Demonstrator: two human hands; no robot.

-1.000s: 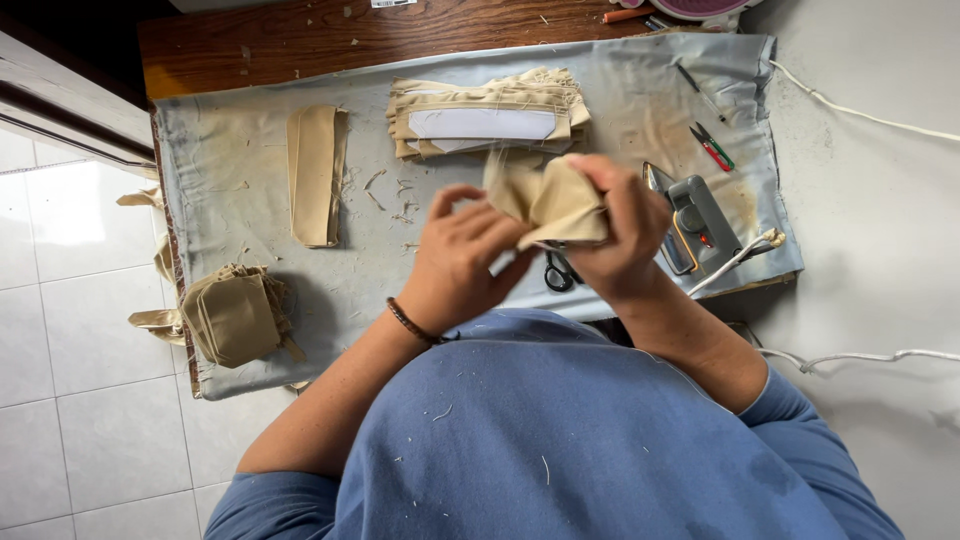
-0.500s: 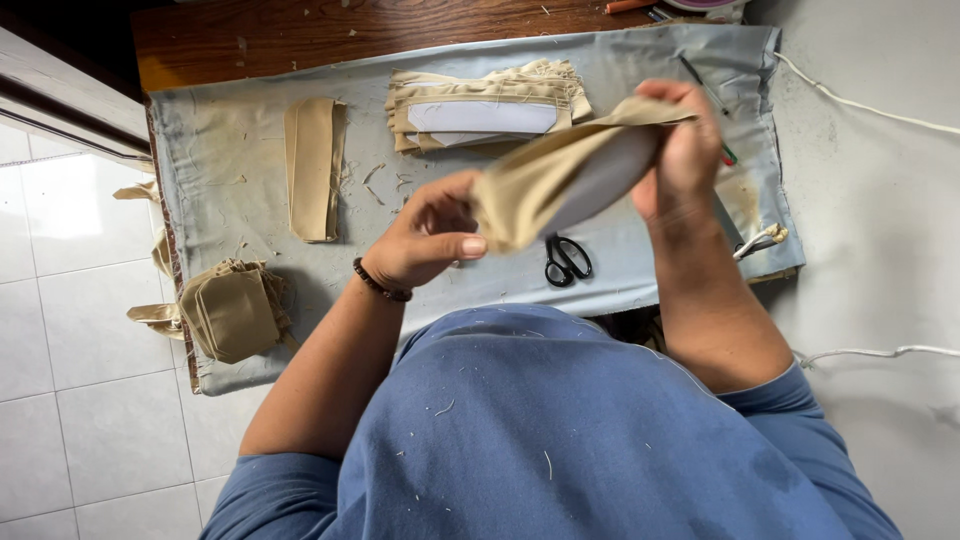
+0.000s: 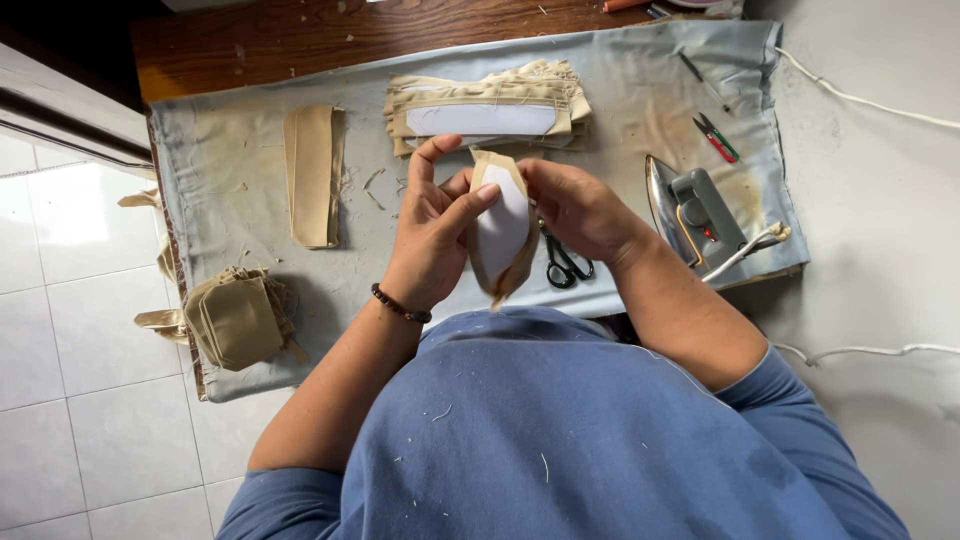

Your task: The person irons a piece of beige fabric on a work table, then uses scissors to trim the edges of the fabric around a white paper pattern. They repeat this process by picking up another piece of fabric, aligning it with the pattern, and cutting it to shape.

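Now the tan fabric piece with the white lining (image 3: 503,225) hangs nearly upright between both hands, held above the front edge of the grey ironing cloth (image 3: 230,160); half a second ago it lay stretched out sideways, long and almost level, with the right hand lifted high toward the far side; a second ago it was bunched into a crumpled wad low over the scissors; so the piece has been opened out, then turned on end with its white face toward the camera, which reads as a check or a re-folding of its shape rather than cutting or pressing. The left hand (image 3: 432,235) grips the piece's left edge, thumb laid across the white face and fingers curled behind; the right hand (image 3: 580,212) pinches the upper right edge, fingers closed on the tan border. Just beyond the piece's lower right side the black-handled scissors (image 3: 566,265) lie on the cloth, untouched; farther right the iron (image 3: 697,215) rests on its side with its cord trailing off the edge; past it lie small red-and-green snips (image 3: 716,138). Beyond the hands sits a stack of similar lined pieces (image 3: 487,112); to the left a folded tan strip (image 3: 314,175); at the near left corner a heap of tan pieces (image 3: 238,318).
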